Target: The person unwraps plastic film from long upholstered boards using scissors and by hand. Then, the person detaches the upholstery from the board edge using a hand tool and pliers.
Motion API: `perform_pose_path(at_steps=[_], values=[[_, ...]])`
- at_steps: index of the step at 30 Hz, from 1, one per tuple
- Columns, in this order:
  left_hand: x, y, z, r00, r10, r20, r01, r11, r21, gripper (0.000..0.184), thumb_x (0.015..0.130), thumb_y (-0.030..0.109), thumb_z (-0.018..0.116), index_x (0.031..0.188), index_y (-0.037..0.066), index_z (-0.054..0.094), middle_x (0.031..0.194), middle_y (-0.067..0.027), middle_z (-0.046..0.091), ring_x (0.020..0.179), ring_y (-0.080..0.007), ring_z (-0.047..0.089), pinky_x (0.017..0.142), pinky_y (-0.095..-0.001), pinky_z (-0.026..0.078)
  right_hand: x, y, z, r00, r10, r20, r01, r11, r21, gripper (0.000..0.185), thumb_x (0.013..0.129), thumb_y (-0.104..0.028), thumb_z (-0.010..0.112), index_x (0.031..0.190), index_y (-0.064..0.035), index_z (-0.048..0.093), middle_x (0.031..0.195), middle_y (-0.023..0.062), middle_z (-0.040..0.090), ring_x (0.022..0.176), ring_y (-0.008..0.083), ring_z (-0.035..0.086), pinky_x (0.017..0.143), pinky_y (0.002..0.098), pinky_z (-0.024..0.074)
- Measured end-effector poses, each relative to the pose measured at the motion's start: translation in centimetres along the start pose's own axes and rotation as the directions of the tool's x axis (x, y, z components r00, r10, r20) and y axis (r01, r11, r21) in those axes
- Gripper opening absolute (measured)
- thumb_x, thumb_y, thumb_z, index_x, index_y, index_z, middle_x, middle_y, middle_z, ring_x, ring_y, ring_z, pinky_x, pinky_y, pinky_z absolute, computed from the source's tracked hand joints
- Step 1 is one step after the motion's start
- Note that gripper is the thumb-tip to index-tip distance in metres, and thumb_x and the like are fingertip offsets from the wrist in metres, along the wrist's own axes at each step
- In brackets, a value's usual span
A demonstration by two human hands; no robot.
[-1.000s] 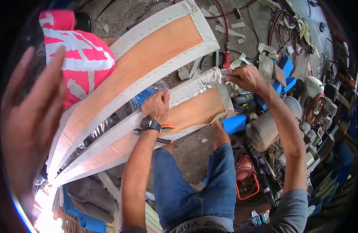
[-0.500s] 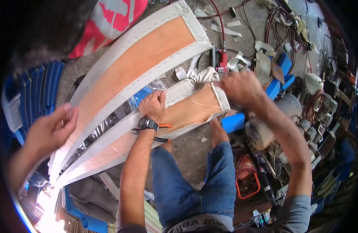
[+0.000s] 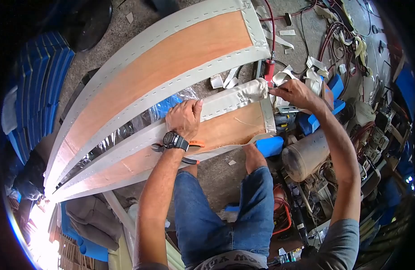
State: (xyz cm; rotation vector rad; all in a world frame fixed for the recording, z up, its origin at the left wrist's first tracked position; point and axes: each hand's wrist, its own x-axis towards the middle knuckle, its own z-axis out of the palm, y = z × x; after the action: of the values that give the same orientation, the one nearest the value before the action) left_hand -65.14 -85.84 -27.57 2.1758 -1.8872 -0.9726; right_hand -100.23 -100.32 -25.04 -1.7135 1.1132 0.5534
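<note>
My left hand (image 3: 184, 118), with a watch on its wrist, lies with fingers spread on the white edging of the lower curved panel (image 3: 232, 122). Orange-and-black pliers (image 3: 191, 144) rest on that panel beside the wrist, partly hidden by it. At the panel's right corner, my right hand (image 3: 297, 94) is closed at the bunched white fabric (image 3: 254, 89); something small may be between its fingertips, too small to make out. A second curved panel (image 3: 180, 49) with a stapled white border lies above, its wood face bare in the middle.
A red air tool (image 3: 269, 72) on a hose stands just beyond the right corner. Fabric scraps (image 3: 315, 72) litter the floor. A tank (image 3: 306, 155) and machine parts are at the right, blue stacked pieces (image 3: 41, 85) at the left. Clear plastic (image 3: 140, 121) shows between the panels.
The other person's hands and the pink-and-white garment have left the view at the left. My right hand has moved from over the panel's end to its outer corner, and the fabric there is folded back over the edge.
</note>
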Motion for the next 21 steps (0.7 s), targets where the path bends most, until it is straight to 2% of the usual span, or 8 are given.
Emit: perform_pose_path(at_steps=[2,4,6,7,10,15,20,21], values=[[0.2,0.0,0.1,1.0,0.007,0.012,-0.007,1.0,0.002,0.042,0.101,0.043,0.048,0.087,0.009,0.067,0.084,-0.0114,0.071,0.081,-0.0332,0.067,0.075,-0.0471,0.05,-0.6,-0.3,0.7,0.992,-0.034,-0.12,0.044,0.995,0.089,0.056,0.097,-0.048,0.061,0.073,0.0037,0.057,0.057,0.0126,0.046,0.053,0.0224,0.045,0.054,0.0413,0.0401],[0.4,-0.2,0.2,1.0,0.006,-0.011,-0.006,1.0,-0.006,0.042,0.102,0.043,0.047,0.087,0.009,0.067,0.084,-0.0115,0.071,0.081,-0.0334,0.067,0.075,-0.0474,0.05,-0.1,-0.8,0.3,0.991,-0.029,-0.128,0.027,0.999,-0.018,0.048,0.094,-0.042,0.065,0.074,0.0004,0.06,0.061,0.0107,0.052,0.057,0.0266,0.052,0.059,0.0407,0.043],[0.3,0.0,-0.1,0.999,0.007,0.031,-0.007,1.0,0.0,0.042,0.102,0.043,0.047,0.088,0.009,0.067,0.085,-0.0117,0.071,0.082,-0.0336,0.067,0.076,-0.0476,0.05,-0.1,-1.7,-0.4,0.781,-0.494,-0.382,0.302,0.835,-0.461,0.035,0.088,-0.036,0.071,0.075,-0.0042,0.063,0.07,0.0073,0.059,0.068,0.0284,0.059,0.066,0.0402,0.0457],[0.2,-0.1,0.1,0.999,0.004,0.037,-0.004,1.0,-0.002,0.042,0.102,0.043,0.047,0.088,0.009,0.067,0.085,-0.0117,0.071,0.082,-0.0336,0.067,0.076,-0.0476,0.05,-0.4,-2.2,-0.8,0.808,-0.477,-0.345,0.27,0.821,-0.503,0.028,0.083,-0.031,0.075,0.078,-0.0065,0.064,0.078,0.0061,0.06,0.077,0.0262,0.062,0.071,0.04,0.0467],[0.3,-0.3,-0.1,0.999,0.04,0.005,-0.04,0.999,-0.002,0.039,0.102,0.041,0.047,0.09,0.01,0.067,0.085,-0.0115,0.071,0.081,-0.0338,0.067,0.074,-0.0475,0.05,-0.5,-0.9,0.2,0.733,-0.523,-0.435,0.298,0.822,-0.485,0.027,0.082,-0.031,0.076,0.073,-0.0085,0.065,0.076,0.0051,0.061,0.076,0.0251,0.063,0.069,0.0386,0.0476],[0.2,-0.4,0.1,0.999,0.044,0.009,-0.044,0.999,0.02,0.038,0.102,0.041,0.047,0.091,0.01,0.067,0.088,-0.0103,0.071,0.082,-0.0336,0.067,0.075,-0.047,0.05,0.0,-1.0,0.4,0.744,-0.532,-0.404,0.328,0.818,-0.473,0.026,0.079,-0.031,0.079,0.074,-0.0087,0.066,0.082,0.0055,0.061,0.078,0.0252,0.063,0.07,0.039,0.0477],[0.1,-0.2,0.6,1.0,0.019,0.001,-0.019,1.0,0.001,0.045,0.102,0.046,0.046,0.084,0.009,0.065,0.083,-0.0115,0.07,0.084,-0.0322,0.067,0.077,-0.0465,0.049,2.8,-0.9,0.5,0.805,-0.53,-0.267,0.397,0.815,-0.421,0.02,0.078,-0.023,0.075,0.077,-0.0062,0.065,0.085,0.0089,0.064,0.082,0.0306,0.063,0.072,0.0429,0.0487],[0.2,-0.3,0.7,1.0,0.014,-0.002,-0.014,1.0,0.003,0.045,0.101,0.046,0.046,0.084,0.009,0.065,0.083,-0.0116,0.07,0.084,-0.0321,0.067,0.077,-0.0464,0.05,3.2,-0.8,0.5,0.887,-0.405,-0.221,0.329,0.891,-0.312,0.022,0.079,-0.025,0.074,0.081,-0.0048,0.065,0.084,0.0118,0.065,0.082,0.033,0.065,0.072,0.0446,0.0497]])
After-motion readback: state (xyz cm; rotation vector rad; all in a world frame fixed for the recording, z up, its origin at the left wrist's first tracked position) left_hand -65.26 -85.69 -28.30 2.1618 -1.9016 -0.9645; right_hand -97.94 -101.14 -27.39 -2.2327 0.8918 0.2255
